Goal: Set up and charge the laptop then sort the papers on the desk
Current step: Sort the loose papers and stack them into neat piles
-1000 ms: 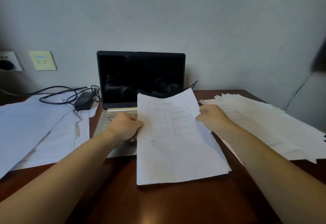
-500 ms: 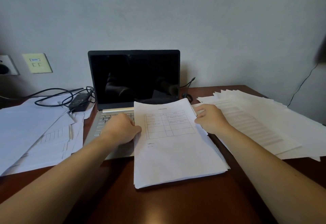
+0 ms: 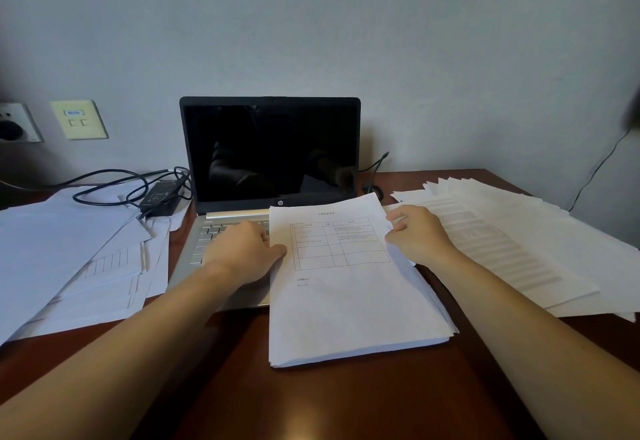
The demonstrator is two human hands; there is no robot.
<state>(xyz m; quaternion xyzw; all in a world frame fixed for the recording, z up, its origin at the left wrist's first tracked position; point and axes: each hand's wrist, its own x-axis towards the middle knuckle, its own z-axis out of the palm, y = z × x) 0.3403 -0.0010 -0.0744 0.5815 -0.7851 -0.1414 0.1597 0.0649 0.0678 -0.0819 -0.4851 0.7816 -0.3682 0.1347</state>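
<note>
White paper stack (image 3: 346, 308) (partly over laptop (image 3: 270, 149)), edges gripped by left hand (image 3: 242, 252), right hand (image 3: 419, 237)

Glossy wooden desk (image 3: 346, 401), matt paper stack (image 3: 349, 311)

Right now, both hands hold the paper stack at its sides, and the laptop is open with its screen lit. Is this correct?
Not quite: the head view shows the laptop open but its screen dark, not lit. The rest is right: the left hand and the right hand hold the stack at its sides.
</note>
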